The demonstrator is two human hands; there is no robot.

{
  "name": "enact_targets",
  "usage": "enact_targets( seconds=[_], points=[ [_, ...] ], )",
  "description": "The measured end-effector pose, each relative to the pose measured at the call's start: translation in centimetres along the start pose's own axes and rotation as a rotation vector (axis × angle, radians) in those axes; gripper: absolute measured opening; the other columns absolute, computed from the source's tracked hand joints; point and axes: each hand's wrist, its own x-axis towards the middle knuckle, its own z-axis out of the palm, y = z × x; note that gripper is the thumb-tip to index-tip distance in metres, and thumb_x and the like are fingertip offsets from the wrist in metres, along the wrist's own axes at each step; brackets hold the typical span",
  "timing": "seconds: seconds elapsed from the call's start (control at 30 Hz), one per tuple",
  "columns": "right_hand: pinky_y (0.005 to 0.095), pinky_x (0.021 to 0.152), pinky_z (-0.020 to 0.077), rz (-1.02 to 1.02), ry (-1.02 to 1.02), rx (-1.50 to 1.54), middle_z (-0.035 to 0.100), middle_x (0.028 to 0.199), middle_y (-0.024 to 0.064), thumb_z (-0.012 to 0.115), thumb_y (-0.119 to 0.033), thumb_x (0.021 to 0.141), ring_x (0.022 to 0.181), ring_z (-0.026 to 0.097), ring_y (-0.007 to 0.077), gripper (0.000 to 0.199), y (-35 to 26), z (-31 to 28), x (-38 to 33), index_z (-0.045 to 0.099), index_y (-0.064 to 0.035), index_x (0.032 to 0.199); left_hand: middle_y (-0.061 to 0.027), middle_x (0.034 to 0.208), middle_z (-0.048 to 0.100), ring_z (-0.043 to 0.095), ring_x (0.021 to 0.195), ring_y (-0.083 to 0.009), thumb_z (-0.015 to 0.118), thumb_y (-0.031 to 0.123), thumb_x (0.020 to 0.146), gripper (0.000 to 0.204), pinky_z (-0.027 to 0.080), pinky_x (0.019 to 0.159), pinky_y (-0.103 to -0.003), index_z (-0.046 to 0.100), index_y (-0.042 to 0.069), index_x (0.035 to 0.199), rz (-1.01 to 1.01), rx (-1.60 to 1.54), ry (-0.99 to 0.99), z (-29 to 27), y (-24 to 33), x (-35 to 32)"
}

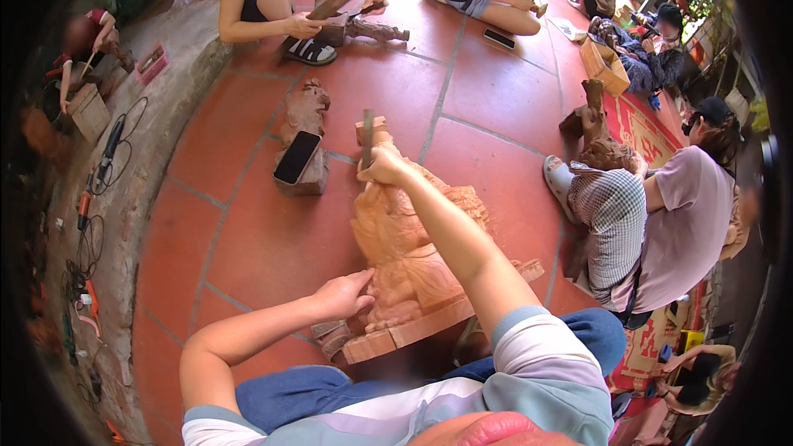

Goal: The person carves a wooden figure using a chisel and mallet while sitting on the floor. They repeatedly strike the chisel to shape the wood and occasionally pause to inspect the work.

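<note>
A large orange-brown wood carving (405, 239) with deep relief lies in front of me, its flat base edge toward my lap. My right hand (384, 167) reaches over its far end, closed round a narrow, flat, greyish-green strip (368, 128) that stands up out of the fist. Whether the strip is a file or a stick, I cannot tell. At the near left side, my left hand (343, 296) rests against the carving, thumb and forefinger apart on the wood. Its other fingers are partly hidden.
Left of the carving, a black phone (297, 157) lies on a darker wooden piece (306, 116). Red tiles (487, 149) cover the floor. Several people sit around, one close on the right (669, 223). Cables and a power tool (107, 153) lie on the concrete ledge (178, 74).
</note>
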Motion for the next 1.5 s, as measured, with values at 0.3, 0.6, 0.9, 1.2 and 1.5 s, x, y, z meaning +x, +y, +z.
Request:
enact_targets(
  seconds=[0.3,0.6,0.9,1.2,1.5],
  points=[
    [0.0323,0.073,0.0492,0.074,0.071,-0.257,0.066,0.078,0.0071,0.073,-0.016,0.065,0.08,0.063,0.0197,0.024,-2.3,1.4,-0.7,0.066,-0.0101,0.087,-0.0233,0.117,0.054,0.054,0.105,-0.036,0.062,0.026,0.079,0.062,0.045,0.09,-0.039,0.04,-0.004,0.128,-0.003,0.026,0.02,-0.2,0.3,-0.2],
    [0.0327,0.068,0.0492,0.014,0.016,-0.017,0.066,0.077,0.0086,0.075,-0.015,0.063,0.074,0.064,0.0222,0.023,0.0,0.5,-1.0,0.067,-0.0064,0.083,-0.0227,0.116,0.055,0.055,0.105,-0.0355,0.063,0.025,0.078,0.062,0.045,0.089,-0.039,0.041,-0.005,0.127,-0.005,0.031,0.002,-0.7,0.8,0.4],
    [0.0401,0.074,0.05,0.246,0.242,0.139,0.065,0.086,0.0145,0.067,-0.011,0.072,0.081,0.063,0.0326,0.038,-1.7,-0.2,-1.2,0.056,-0.0086,0.108,-0.0088,0.075,0.066,0.063,0.067,-0.0224,0.069,0.021,0.071,0.013,0.05,0.06,-0.032,0.067,0.007,0.069,-0.007,0.043,0.263,-8.0,-6.3,3.8],
    [0.0248,0.052,0.0502,0.392,-0.731,0.244,0.061,0.074,0.0067,0.06,-0.008,0.085,0.059,0.058,0.0132,0.014,-3.4,-4.9,-10.1,0.055,0.0004,0.095,-0.013,0.127,0.048,0.04,0.12,-0.0354,0.071,0.041,0.068,0.078,0.035,0.099,-0.045,0.036,0.017,0.134,-0.465,0.398,0.786,-17.6,-14.3,10.7],
    [0.0245,0.057,0.0547,0.54,-0.903,0.071,0.062,0.078,0.0076,0.056,-0.014,0.087,0.064,0.064,0.0138,0.022,-3.0,-9.2,-15.1,0.055,-0.0008,0.105,-0.0172,0.136,0.039,0.037,0.123,-0.0384,0.073,0.048,0.067,0.101,0.033,0.099,-0.05,0.013,0.023,0.144,-0.729,0.344,0.6,-16.1,-16.2,12.9]
  ],
)
